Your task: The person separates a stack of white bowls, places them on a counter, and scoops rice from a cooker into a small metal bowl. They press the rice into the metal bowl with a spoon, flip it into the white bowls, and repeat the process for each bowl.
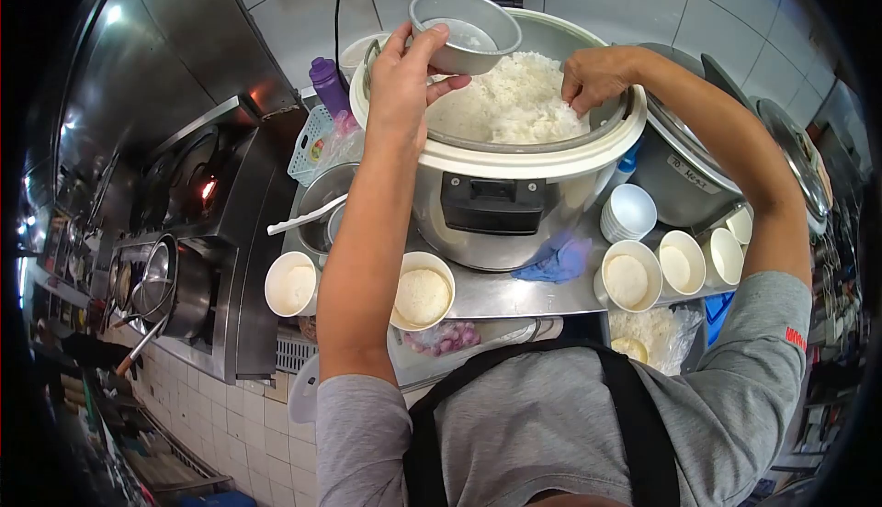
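A round grey metal bowl point(467, 31) is tilted above the left rim of a large rice cooker point(505, 163). My left hand point(413, 71) holds it by its near side, with the thumb over the rim. White rice point(524, 94) fills much of the cooker. On the right side of the cooker, my right hand point(593, 78) is closed, its fingertips down at the rice; what they grip is hidden.
White cups point(627, 276) stand along the metal counter point(487, 300), with stacked white bowls point(629, 211) behind. A white-handled utensil point(308, 214) rests in a metal pot left of the cooker. A second large pot point(680, 172) stands right; a stove point(197, 185) is left.
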{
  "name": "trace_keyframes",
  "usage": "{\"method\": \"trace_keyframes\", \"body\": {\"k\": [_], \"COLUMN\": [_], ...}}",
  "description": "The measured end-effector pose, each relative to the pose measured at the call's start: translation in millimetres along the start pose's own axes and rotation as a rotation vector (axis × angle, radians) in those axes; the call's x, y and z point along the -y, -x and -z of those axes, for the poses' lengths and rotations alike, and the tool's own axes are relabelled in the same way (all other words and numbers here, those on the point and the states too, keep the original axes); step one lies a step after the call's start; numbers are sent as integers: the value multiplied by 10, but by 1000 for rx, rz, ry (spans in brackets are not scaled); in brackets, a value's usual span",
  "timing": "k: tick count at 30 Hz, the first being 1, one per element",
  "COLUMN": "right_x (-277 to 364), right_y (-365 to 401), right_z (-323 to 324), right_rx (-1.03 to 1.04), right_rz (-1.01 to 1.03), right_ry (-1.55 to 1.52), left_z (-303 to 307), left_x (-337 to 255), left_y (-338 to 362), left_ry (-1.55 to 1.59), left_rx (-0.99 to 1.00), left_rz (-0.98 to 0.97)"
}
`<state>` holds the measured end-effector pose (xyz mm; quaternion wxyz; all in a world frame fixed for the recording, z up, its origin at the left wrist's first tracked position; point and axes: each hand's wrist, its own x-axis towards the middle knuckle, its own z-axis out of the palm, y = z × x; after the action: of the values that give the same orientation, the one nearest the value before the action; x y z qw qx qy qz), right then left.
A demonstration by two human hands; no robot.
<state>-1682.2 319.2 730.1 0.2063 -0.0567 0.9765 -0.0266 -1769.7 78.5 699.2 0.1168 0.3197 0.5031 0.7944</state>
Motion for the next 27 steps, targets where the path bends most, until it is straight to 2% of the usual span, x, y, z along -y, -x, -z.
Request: {"method": "trace_keyframes", "body": {"k": [3, 7, 12, 15, 18, 19, 20, 21, 23, 27], "right_x": [-120, -264, -306, -222, 51, 381, 250, 371, 810, 718], "right_y": [-75, -148, 129, 245, 138, 167, -92, -280, -157, -6], "right_z": [32, 144, 614, 964, 1113, 995, 855, 703, 537, 625], "right_rx": [42, 81, -169, -423, -564, -657, -845, -921, -792, -977], "right_rz": [74, 155, 135, -20, -80, -269, -194, -256, -219, -294], "right_ry": [-150, -323, -433, -201, 472, 530, 728, 784, 898, 927], "left_z": [14, 5, -97, -57, -94, -113, -129, -136, -134, -101], "left_x": [14, 41, 25, 61, 34, 26, 13, 3, -5, 1], "left_y": [-19, -45, -39, -183, -228, -222, -199, -177, -150, -131], "left_ry": [-43, -118, -225, -291, -247, -234, -221, -209, -216, -171], "left_rx": [21, -54, -178, -81, 15, 8, 0, -9, -22, -53], "left_rz": [17, 30, 46, 153, 226, 228, 232, 236, 252, 179]}}
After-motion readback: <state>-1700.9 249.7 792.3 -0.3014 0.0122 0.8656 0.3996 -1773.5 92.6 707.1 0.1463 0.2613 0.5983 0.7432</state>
